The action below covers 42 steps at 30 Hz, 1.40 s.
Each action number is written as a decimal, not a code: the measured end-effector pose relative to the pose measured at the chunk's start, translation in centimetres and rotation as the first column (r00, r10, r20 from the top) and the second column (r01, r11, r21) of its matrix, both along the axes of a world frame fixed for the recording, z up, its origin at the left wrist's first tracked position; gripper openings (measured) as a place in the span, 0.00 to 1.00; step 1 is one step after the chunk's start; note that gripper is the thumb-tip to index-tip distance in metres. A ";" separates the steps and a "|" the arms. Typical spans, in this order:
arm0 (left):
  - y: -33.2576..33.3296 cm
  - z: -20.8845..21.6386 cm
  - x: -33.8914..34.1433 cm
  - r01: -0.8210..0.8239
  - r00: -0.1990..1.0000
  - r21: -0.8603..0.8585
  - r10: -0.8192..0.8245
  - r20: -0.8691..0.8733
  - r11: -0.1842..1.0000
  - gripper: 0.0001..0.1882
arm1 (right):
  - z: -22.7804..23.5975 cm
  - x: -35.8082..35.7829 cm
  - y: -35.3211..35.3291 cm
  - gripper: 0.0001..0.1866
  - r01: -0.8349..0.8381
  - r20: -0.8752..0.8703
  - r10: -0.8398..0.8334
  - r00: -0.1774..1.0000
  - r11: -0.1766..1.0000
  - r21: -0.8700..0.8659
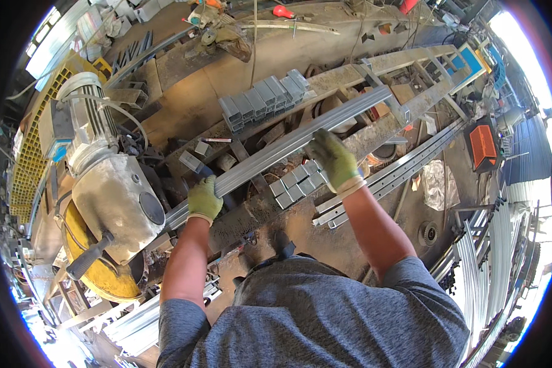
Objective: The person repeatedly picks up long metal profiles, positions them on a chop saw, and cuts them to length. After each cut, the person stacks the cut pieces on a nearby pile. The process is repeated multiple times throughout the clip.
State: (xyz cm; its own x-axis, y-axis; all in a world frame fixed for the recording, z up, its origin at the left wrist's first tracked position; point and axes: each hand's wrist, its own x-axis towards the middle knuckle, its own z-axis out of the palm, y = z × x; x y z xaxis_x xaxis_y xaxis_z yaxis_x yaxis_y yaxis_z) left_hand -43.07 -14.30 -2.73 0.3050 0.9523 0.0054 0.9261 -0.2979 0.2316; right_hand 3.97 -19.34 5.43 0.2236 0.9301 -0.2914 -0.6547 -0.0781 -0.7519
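A bundle of long silvery metal tubes (260, 158) lies diagonally across the workbench frame, its lower left end running under the cut-off saw (113, 190). My left hand (205, 199), in a green glove, grips the tubes close to the saw. Farther right along the same tubes, my right hand (332, 161), gloved too, curls its dark-tipped fingers over their near edge. Just beyond my left hand sits a short cut tube piece (192, 161). Between the hands, on the near side, is a row of short cut tubes (297, 184).
Several short tubes are stacked (264, 101) beyond the bundle. A marker pen (216, 140) lies left of them. The saw has a black handle (91, 254) and yellow guard (101, 264). Perforated rails (405, 165) lie at right, near an orange-and-black box (483, 146).
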 end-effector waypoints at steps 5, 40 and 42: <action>0.9 2.9 3.0 0.007 0.997 0.017 -0.009 0.079 1.000 0.39 | 0.0 4.2 -3.5 0.34 0.046 -0.040 -0.046 0.998 0.999 0.006; -18.5 12.7 8.4 0.869 0.419 0.231 -0.899 0.125 0.437 0.51 | 11.2 -15.0 -59.6 0.30 0.961 -0.377 -0.886 0.269 0.222 0.164; -18.9 12.5 8.4 0.916 0.338 0.183 -0.933 0.126 0.357 0.50 | 10.4 -17.8 -63.9 0.28 0.989 -0.368 -0.920 0.138 0.108 0.101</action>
State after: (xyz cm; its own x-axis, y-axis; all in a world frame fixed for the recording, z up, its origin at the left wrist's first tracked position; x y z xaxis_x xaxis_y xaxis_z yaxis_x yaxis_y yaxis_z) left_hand -34.66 -33.24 9.77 0.9743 0.0559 0.2181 -0.0094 -0.9577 0.2875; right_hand -13.85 -83.27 15.84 0.9663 0.0048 -0.2573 -0.1274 0.8777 -0.4619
